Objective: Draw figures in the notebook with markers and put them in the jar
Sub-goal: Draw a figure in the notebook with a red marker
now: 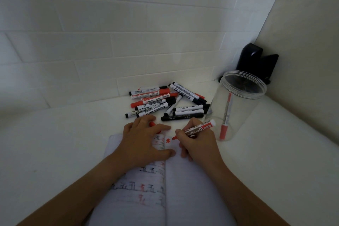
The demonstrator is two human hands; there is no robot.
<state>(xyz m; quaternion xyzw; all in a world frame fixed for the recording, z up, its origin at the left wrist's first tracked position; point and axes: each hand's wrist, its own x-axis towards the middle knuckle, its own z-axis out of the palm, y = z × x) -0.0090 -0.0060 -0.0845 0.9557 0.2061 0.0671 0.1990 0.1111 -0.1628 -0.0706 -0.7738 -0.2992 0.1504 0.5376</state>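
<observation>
An open notebook [192,189] lies on the white table in front of me, its left page full of red and black figures. My right hand [198,143] grips a red whiteboard marker [200,129] with its tip on the top of the right page, beside a small red figure [167,140]. My left hand [143,139] rests on the left page and holds a red cap [152,124] under its fingers. A clear plastic jar [236,104] stands to the right with one red marker [226,117] inside.
A pile of several black and red markers [168,102] lies beyond the notebook near the tiled wall. A black object [256,60] sits in the corner behind the jar. A wall rises on the right.
</observation>
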